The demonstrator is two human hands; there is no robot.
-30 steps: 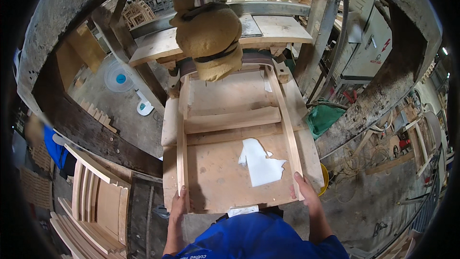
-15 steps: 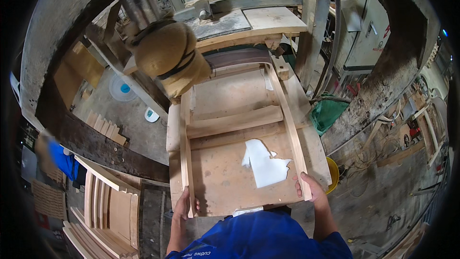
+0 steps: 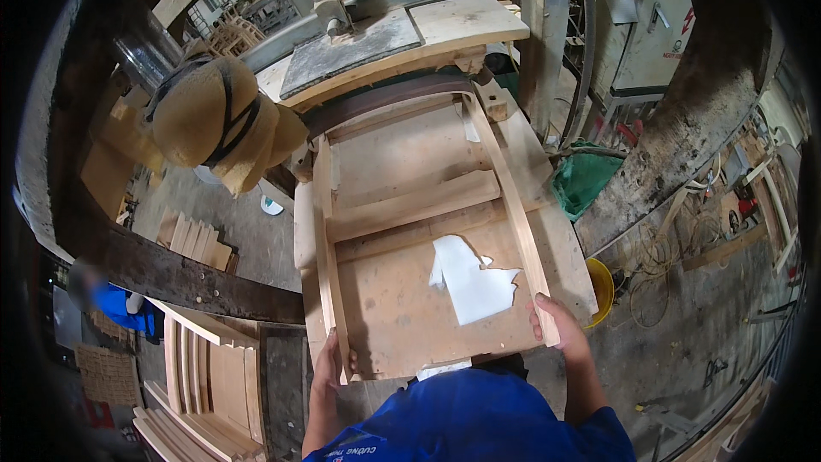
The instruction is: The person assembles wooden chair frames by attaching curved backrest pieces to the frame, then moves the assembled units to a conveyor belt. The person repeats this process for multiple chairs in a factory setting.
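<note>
A pale wooden frame [image 3: 419, 207] lies lengthwise before me on a worn wooden board [image 3: 402, 334]. Two long side rails, a middle crosspiece and a curved far rail make it up. My left hand [image 3: 327, 361] is closed round the near end of the left rail. At the near end of the right rail, my right hand [image 3: 560, 325] grips with the thumb on top. The frame's far end touches or lies close against a dark brown band [image 3: 385, 103]. A torn white sheet [image 3: 475, 282] rests on the board between the rails.
A yellowish padded bundle tied with black straps [image 3: 209, 124] juts in at the far left. Heavy metal framework [image 3: 197, 278] surrounds the board. Curved wooden pieces [image 3: 209, 376] are stacked at lower left. A yellow bucket [image 3: 601, 291] and green cloth [image 3: 590, 178] are on the right.
My view has turned slightly, so the padded bundle appears farther left. Both hands keep their hold on the frame, which lies nearly the same on the board.
</note>
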